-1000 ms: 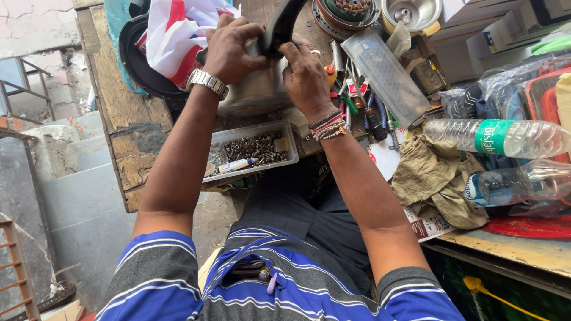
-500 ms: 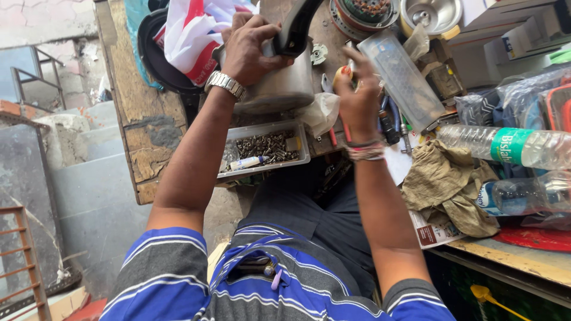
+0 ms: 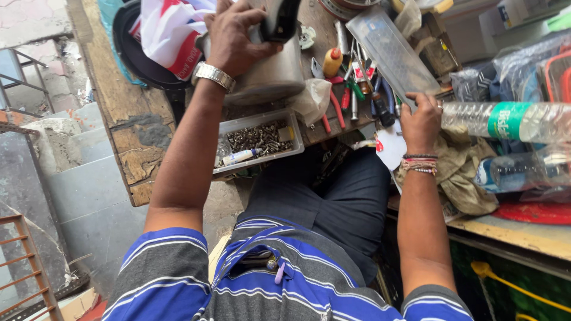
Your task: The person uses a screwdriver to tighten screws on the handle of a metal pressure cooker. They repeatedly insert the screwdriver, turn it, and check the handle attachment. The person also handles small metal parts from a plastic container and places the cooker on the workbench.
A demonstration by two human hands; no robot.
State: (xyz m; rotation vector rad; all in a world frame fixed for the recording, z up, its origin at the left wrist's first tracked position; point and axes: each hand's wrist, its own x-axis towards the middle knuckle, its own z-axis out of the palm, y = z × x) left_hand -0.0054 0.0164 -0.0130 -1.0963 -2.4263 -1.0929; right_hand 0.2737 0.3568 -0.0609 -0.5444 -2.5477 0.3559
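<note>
- The left hand (image 3: 235,35) gripped a black handle (image 3: 281,18) atop a steel pot (image 3: 270,74), fingers wrapped around it (a watch on the wrist).
- The right hand (image 3: 421,122) lay on a tan cloth (image 3: 464,172) beside the tools (image 3: 357,98); whether it pinched anything could not be told.
- The pot stood on the wooden bench (image 3: 128,128), above a tray (image 3: 259,141) of screws.
- Plastic bottles (image 3: 511,122) lay to the right.
</note>
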